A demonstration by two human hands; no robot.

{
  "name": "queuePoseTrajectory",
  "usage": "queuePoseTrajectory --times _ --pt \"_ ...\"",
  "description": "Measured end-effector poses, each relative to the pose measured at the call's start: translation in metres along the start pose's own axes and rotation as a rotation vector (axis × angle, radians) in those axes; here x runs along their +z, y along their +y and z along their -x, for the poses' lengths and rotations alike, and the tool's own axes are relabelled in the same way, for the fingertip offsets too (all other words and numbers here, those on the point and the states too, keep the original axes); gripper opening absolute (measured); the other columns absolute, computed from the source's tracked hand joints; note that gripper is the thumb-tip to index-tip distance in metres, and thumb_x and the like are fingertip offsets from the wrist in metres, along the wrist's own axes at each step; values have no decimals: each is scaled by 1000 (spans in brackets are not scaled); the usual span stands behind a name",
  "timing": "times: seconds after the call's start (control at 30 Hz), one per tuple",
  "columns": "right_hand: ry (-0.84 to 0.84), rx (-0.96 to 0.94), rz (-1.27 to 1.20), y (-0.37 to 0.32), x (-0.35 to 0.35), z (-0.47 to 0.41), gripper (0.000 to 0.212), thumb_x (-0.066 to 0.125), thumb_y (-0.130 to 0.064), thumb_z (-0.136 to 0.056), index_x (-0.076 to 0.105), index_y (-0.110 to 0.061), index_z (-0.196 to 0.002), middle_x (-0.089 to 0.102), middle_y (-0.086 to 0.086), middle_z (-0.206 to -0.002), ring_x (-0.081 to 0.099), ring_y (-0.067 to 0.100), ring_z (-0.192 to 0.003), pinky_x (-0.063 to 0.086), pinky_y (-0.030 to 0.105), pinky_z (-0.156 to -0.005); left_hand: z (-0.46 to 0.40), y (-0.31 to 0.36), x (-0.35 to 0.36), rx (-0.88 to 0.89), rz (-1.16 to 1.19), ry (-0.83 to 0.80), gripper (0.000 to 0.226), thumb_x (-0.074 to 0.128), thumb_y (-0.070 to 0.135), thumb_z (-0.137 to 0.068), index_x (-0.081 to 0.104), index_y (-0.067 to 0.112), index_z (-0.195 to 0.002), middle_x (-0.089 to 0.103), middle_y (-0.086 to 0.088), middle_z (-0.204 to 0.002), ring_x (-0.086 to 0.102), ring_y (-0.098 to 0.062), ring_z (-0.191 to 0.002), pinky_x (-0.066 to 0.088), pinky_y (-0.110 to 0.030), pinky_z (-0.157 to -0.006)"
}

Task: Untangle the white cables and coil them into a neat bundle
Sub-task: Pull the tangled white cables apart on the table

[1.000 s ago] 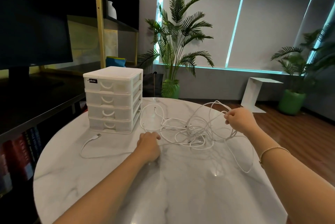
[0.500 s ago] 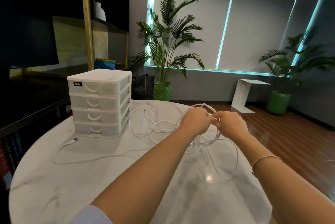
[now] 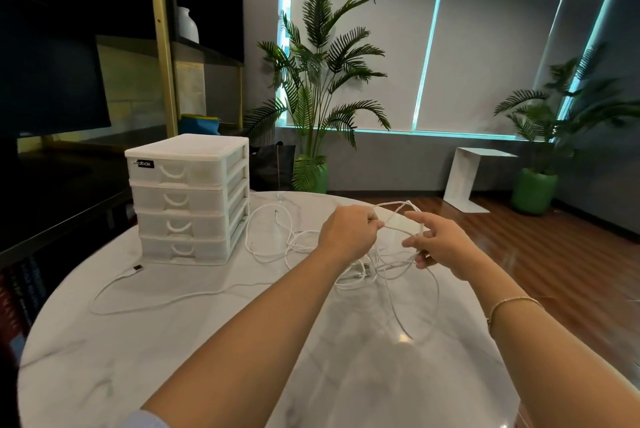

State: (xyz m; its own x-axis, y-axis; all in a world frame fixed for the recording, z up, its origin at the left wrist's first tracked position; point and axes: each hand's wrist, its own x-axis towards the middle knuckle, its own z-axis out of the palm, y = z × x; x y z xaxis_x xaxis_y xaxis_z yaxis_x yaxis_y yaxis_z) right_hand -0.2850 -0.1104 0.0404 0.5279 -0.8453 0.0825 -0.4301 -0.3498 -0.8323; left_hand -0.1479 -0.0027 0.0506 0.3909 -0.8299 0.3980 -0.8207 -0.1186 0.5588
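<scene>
At frame centre, the left hand (image 3: 348, 232) pinches a raised strand of the white cables (image 3: 360, 266) between curled fingers. Just right, the right hand (image 3: 441, 244) grips the same loop, forefinger extended. The tangle lies beneath on the marble table (image 3: 173, 341), one end trailing toward the drawer unit (image 3: 188, 197) at left.

Round white marble bench (image 3: 104, 351). Grey wall with roller blinds (image 3: 502, 40) drawn; cyan daylight along their edges. Wood floor (image 3: 554, 272), reddish brown. Two palms in green pots: one (image 3: 322, 81) centre, one (image 3: 540, 137) right. White side table (image 3: 474, 178) between them. Left: dark shelving with brass post (image 3: 162, 40), white vase (image 3: 187, 24), dark monitor (image 3: 48, 74).
</scene>
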Motion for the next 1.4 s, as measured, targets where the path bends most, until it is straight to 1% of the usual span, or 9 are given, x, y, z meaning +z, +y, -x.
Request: queuePoseTrajectory --times 0.3,0.4,0.6,0.83,0.97,1.03,1.13,1.3,1.4 --pt "89 70 -393 5 -5 1 38 65 -7 -86 60 -22 -120 65 -1 -94 59 20 -89 41 41 -94 -6 -4 -11 -57 44 106 25 49 28 -97 69 14 -104 68 -4 -104 59 -19 -93 42 -26 -72" --pt "168 130 -480 15 -9 2 38 64 -6 -85 60 -19 -120 67 4 -98 61 22 -93 41 39 -89 -13 -10 -23 -99 35 177 25 48 29 -97 69 15 -102 68 -3 -102 58 -20 -90 42 -27 -70" --pt "150 109 -226 20 -1 5 27 56 0 -90 59 -20 -109 69 5 -91 60 16 -74 43 23 -62 -20 -12 -37 -86 35 293 25 49 29 -96 68 13 -97 68 -8 -92 59 -25 -84 40 -27 -64" --pt "187 87 120 43 8 3 20 63 -1 -85 68 -11 -100 64 -2 -70 61 19 -63 53 35 -73 -25 -8 -56 -67 200 543 24 50 27 -97 69 11 -99 66 -5 -86 55 -19 -75 38 -25 -61" --pt "121 82 348 36 17 -7 23 63 -5 -85 68 -12 -107 67 9 -101 61 26 -94 50 35 -90 -26 -2 -56 -33 266 618 24 51 25 -97 68 10 -98 64 -3 -81 52 -16 -70 37 -21 -53" --pt "66 126 537 27 19 -10 32 66 -19 -86 63 -22 -118 58 10 -124 51 27 -115 41 33 -96 -25 1 -54 11 286 578 23 51 25 -96 68 9 -98 63 -3 -79 52 -14 -69 36 -18 -52" --pt "169 72 750 0 15 -12 40 61 -43 -87 55 -35 -126 52 12 -127 37 28 -126 35 36 -99 -20 8 -44 79 308 484 23 52 25 -96 69 9 -99 67 -6 -82 56 -15 -72 44 -24 -59" --pt "-233 -23 531 -35 23 3 29 57 -14 -91 64 -14 -119 59 3 -127 52 20 -116 39 35 -105 -16 12 -33 21 446 400 22 53 27 -95 68 10 -99 58 4 -76 49 -7 -68 36 -8 -54" --pt "-349 -37 458 -36 27 11 28 53 -6 -91 65 -12 -115 63 2 -111 57 17 -101 45 28 -94 -16 13 -32 -40 539 359 25 52 29 -96 65 9 -102 58 4 -83 48 -5 -70 34 -6 -53"
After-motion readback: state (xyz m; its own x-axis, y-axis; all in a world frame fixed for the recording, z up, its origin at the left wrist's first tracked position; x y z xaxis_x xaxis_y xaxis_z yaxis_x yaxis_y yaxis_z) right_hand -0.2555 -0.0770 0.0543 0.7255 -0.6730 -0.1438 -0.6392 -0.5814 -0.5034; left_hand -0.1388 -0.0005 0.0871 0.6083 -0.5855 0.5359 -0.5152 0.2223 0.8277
